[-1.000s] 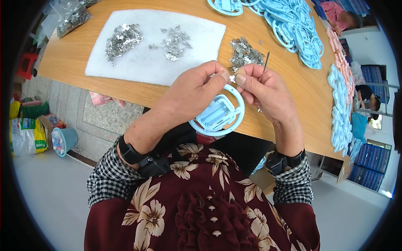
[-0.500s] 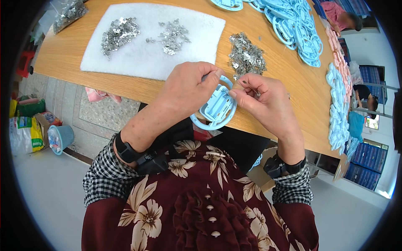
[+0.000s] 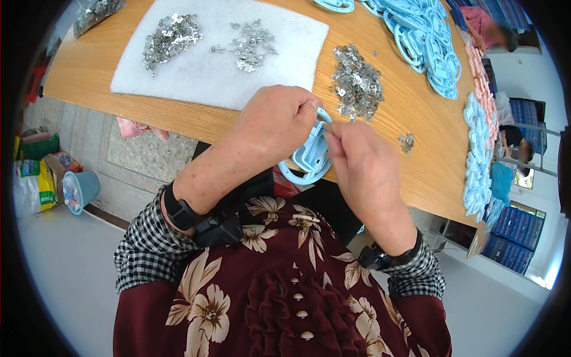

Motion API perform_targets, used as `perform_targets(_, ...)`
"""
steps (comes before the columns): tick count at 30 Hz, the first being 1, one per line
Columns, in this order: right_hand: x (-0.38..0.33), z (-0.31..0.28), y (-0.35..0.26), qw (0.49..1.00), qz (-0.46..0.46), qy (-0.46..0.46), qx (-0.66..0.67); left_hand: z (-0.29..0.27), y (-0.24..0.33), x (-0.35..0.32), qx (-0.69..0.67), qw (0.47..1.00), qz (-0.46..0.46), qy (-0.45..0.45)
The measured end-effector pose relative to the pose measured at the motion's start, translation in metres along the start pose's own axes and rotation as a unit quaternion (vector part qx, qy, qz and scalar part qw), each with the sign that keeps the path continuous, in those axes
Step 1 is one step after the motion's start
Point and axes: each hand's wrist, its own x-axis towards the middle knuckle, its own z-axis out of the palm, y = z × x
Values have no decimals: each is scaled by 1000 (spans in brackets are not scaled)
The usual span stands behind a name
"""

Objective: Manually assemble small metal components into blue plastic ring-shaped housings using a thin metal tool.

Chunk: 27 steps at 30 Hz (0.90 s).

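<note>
At the table's near edge, my left hand (image 3: 276,116) is closed on the upper rim of a light blue plastic frame (image 3: 306,177), oval with a recessed middle. The frame is tilted, its left side hidden behind my hand. My right hand (image 3: 367,169) is closed in a pinch at the frame's upper right side, fingertips against or just over it; what they hold is hidden. Just beyond lies a heap of small metal clips (image 3: 357,83), with a much smaller cluster of metal pieces (image 3: 407,143) to the right of my right hand.
A white fibre pad (image 3: 208,83) bears two heaps of metal pieces (image 3: 169,41). Blue frames (image 3: 419,41) are piled at the far right; rows of blue parts (image 3: 476,160) and pink parts (image 3: 479,71) line the right edge. Other people (image 3: 488,30) are beyond. A blue bucket (image 3: 82,190) stands on the floor.
My right hand has moved left and turned over, its fingertips now at the frame. The small metal cluster behind it has come into sight. My left hand keeps its hold.
</note>
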Motion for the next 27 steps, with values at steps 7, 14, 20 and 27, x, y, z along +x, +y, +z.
perform_targets(7,-12,-22,-1,993,13,-99,57,1,-4,1,-8,1000,23,5)
perform_targets(14,-12,-27,13,994,85,-64,33,1,-4,1,-24,1000,20,0)
perform_targets(20,-16,-16,9,997,39,-38,-62,3,-6,2,-24,1000,10,6)
perform_targets(27,-20,-9,15,996,20,-50,-71,3,-4,1,-15,1000,7,8)
